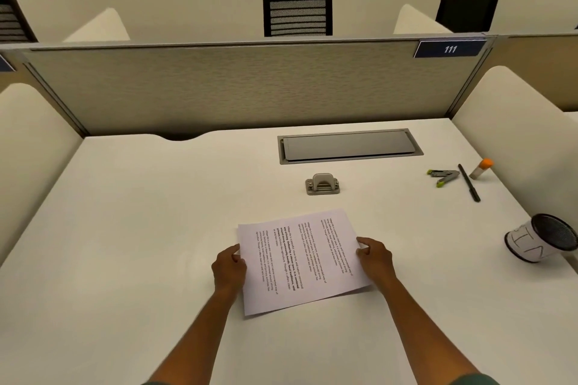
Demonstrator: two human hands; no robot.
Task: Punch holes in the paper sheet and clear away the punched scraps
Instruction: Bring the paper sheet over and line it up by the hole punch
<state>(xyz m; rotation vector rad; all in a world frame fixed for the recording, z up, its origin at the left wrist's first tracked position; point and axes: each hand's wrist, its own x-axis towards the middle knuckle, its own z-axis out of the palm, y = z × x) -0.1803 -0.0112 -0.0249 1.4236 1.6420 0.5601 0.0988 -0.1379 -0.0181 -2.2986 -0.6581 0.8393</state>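
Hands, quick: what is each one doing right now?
Left hand: pinches the left edge of the paper sheet.
Right hand: grips the sheet's right edge.

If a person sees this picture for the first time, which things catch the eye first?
First, the printed paper sheet low in the middle of the white desk, gripped at its edges by the left hand and right hand. Then the grey hole punch just beyond it, untouched.
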